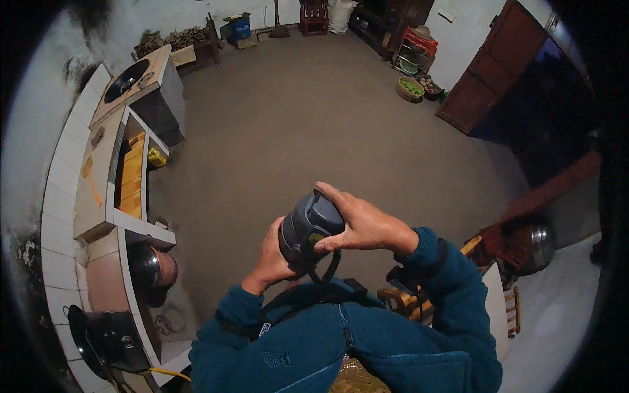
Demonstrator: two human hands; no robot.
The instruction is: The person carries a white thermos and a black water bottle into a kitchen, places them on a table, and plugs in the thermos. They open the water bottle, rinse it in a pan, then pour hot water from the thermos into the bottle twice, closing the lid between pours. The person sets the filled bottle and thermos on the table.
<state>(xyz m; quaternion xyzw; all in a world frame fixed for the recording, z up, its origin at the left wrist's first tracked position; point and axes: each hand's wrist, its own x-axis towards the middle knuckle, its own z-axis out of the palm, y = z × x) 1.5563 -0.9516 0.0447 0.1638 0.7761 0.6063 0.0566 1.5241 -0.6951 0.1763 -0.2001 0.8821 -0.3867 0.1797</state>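
A dark grey bottle (295, 236) with a lid and a strap loop is held in front of my body, tilted with its top toward the upper right. My left hand (276, 255) wraps around the bottle's lower side. Across the lid (326, 214) lies my right hand (361, 223), its thumb near a small greenish patch on the lid's edge and its fingers over the far rim. The dark strap (330, 269) hangs below the lid. The bottle's base is hidden by my left hand and the viewing angle.
Along the left runs a tiled counter (98, 186) with shelves, a pot (159, 267) and a wok lid (86, 339). A tiled stove (167, 93) stands beyond it. At the right are an open red door (496, 73), a basket of greens (410, 90) and a white table (495, 304).
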